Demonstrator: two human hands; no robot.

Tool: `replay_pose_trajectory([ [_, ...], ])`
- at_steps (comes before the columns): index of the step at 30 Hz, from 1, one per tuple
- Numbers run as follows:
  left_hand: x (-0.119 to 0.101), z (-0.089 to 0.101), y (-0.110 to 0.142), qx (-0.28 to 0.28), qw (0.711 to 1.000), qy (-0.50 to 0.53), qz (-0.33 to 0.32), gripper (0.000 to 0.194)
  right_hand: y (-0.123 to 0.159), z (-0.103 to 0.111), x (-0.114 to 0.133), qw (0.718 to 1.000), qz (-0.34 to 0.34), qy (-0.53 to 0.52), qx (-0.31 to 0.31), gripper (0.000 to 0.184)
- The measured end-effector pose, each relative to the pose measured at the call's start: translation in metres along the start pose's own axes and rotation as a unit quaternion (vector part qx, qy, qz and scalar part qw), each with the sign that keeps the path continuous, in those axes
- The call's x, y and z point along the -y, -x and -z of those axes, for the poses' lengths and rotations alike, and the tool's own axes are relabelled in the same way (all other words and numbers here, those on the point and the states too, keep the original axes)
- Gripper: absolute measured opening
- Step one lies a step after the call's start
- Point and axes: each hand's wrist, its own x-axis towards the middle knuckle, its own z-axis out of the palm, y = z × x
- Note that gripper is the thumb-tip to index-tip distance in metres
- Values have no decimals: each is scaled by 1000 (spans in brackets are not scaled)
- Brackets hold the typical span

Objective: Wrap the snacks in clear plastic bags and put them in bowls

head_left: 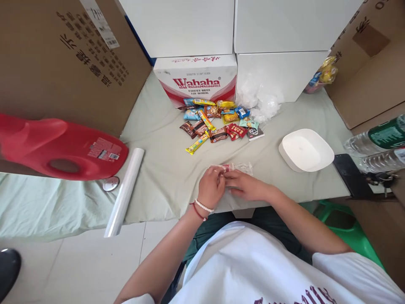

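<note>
My left hand (211, 188) is at the front edge of the cloth-covered table, its fingers curled and closed on the edge of a clear plastic bag (246, 168). A small red-and-white patch (226, 167) shows at the bag, just beyond my fingertips. My right hand (248, 185) comes in from the right and meets the left one, its fingers pinched at the same bag. Both hands hide most of what lies between them. Beyond them is a loose pile of wrapped snacks (211, 111), with a yellow snack bar (198, 143) nearest me.
A white plastic bowl (306, 148) stands to the right, beside a black phone (352, 174), keys and water bottles. Crumpled clear bags (264, 103) lie by the Wahaha carton (198, 82). On the left are a red jug (63, 147) and a roll of clear film (125, 192).
</note>
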Motion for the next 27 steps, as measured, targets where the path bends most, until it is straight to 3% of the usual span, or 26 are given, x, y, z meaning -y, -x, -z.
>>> replay_pose_trajectory([
  [3,-1,-14,18,8,990,-133,-47,44,23,3,-14,981,-124,-13,-148,31],
  [5,-3,-19,27,20,979,-198,-51,52,32,0,-22,938,-240,75,-240,34],
  [6,-5,-20,31,23,974,-219,-49,53,35,-3,-25,920,-276,117,-253,38],
  [8,-8,-22,36,21,970,-237,-46,53,35,-5,-26,915,-296,151,-230,31],
  [11,-12,-23,38,11,971,-237,-36,51,22,3,-16,936,-279,97,-189,13],
  [16,-10,-24,34,13,972,-232,-22,49,-37,19,17,956,-259,78,-110,12],
  [21,-1,-19,40,46,973,-212,-80,44,-87,1,36,954,-261,147,6,21],
  [24,8,-5,59,49,977,-191,-86,46,-90,-15,40,954,-237,183,-19,20],
  [27,24,13,80,29,978,-184,-92,40,-84,-28,44,946,-222,226,-75,40],
])
